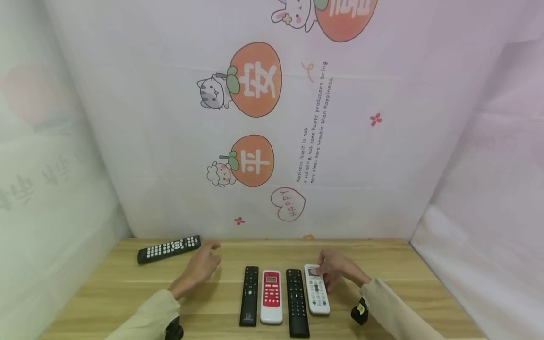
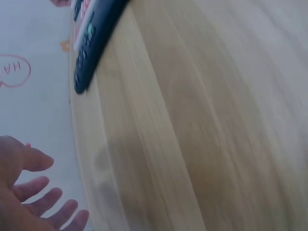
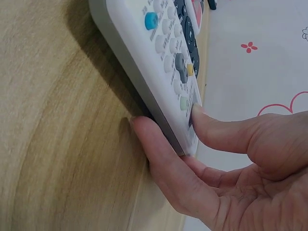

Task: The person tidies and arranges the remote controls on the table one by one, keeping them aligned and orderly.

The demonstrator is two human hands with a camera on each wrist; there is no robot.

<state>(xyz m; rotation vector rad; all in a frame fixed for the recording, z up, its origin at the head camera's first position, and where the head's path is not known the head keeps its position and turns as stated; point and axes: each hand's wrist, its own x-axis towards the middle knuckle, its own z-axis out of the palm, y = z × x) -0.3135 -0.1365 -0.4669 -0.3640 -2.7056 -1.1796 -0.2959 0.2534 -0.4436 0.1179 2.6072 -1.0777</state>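
Note:
My right hand [image 1: 335, 268] grips the far end of a white remote control [image 1: 317, 295]. In the right wrist view the thumb lies on its face near the small screen, with the fingers along its side and end. That white remote [image 3: 149, 62] has grey, blue and yellow buttons. My left hand [image 1: 203, 264] is over the table with its fingers spread and nothing in them, just right of a black remote [image 1: 169, 249] lying slanted at the back left. In the left wrist view the hand [image 2: 29, 192] shows relaxed, separate fingers.
Left of the white remote lie a long black remote [image 1: 297, 302], a red-and-white remote [image 1: 271, 297] and another black remote [image 1: 249, 296], side by side on the wooden table [image 1: 361, 250]. A printed white cloth [image 1: 170, 141] stands behind the table's back edge, with white cloth at both sides.

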